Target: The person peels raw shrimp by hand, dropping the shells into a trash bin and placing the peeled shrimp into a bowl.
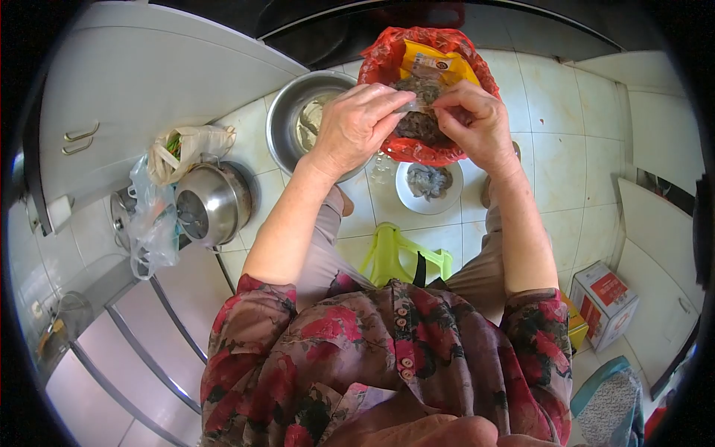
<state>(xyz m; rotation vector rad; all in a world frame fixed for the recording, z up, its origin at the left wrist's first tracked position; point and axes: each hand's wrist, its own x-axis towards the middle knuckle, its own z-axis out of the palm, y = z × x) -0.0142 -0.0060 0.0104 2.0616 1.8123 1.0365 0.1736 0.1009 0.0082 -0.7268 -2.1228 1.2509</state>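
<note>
My left hand (356,125) and my right hand (480,123) are raised over a bin lined with a red plastic bag (378,61). Pinched between their fingertips is a small, translucent greyish shrimp (414,106). Fingers of both hands are closed on it, the left at one end and the right at the other. Dark brownish scraps (418,131) and a yellow packet (460,71) lie inside the bin. Just below it, a white bowl (449,203) on the floor holds a heap of grey peeled shrimp (427,181). A steel basin (278,123) with some liquid stands beside my left hand.
A light green stool (387,249) is between my legs. To the left are a steel pot (223,201), a clear plastic bag (155,235) and a cloth bag with greens (195,153). A cardboard box (605,304) stands by the right cabinets. White tiles (562,164) cover the floor.
</note>
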